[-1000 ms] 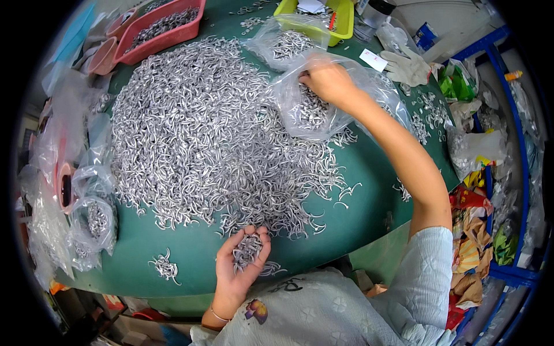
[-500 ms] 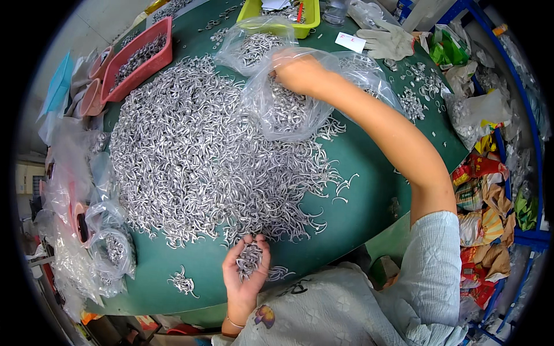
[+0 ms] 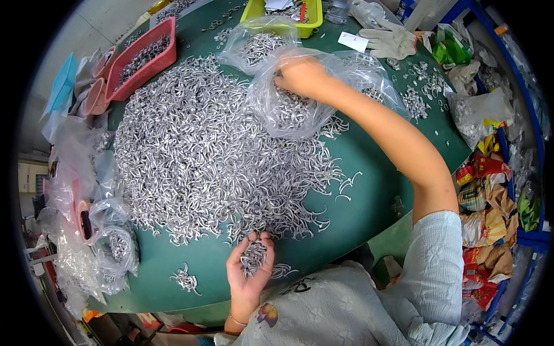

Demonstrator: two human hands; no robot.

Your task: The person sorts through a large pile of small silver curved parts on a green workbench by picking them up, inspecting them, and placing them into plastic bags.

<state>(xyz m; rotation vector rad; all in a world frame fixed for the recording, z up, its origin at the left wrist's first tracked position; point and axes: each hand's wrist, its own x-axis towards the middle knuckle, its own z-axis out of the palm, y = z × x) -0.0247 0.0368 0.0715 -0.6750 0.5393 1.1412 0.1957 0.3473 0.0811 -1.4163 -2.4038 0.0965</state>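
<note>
A handful of small curved silver metal pieces [image 3: 253,258] lies cupped in my left hand [image 3: 245,282], its fingers curled up around them at the near edge of the big pile. That pile of curved metal pieces [image 3: 184,150] covers much of the green table. My right hand [image 3: 301,76] reaches into a clear plastic bag [image 3: 294,124] of small metal pieces at the pile's far right. Its fingers bend down and look closed, but the fingertips and anything in them are hidden.
Behind are a second clear bag [image 3: 261,47], a yellow-green basket [image 3: 311,26] and a work glove [image 3: 389,41]. A pink basket [image 3: 147,60] of metal pieces stands far left. Plastic bags [image 3: 75,230] crowd the left edge. Bags and a blue rack [image 3: 528,132] line the right.
The whole view has shifted slightly. My right hand stays inside the bag with hardly any movement, and my left hand keeps its handful at the near edge of the pile.
</note>
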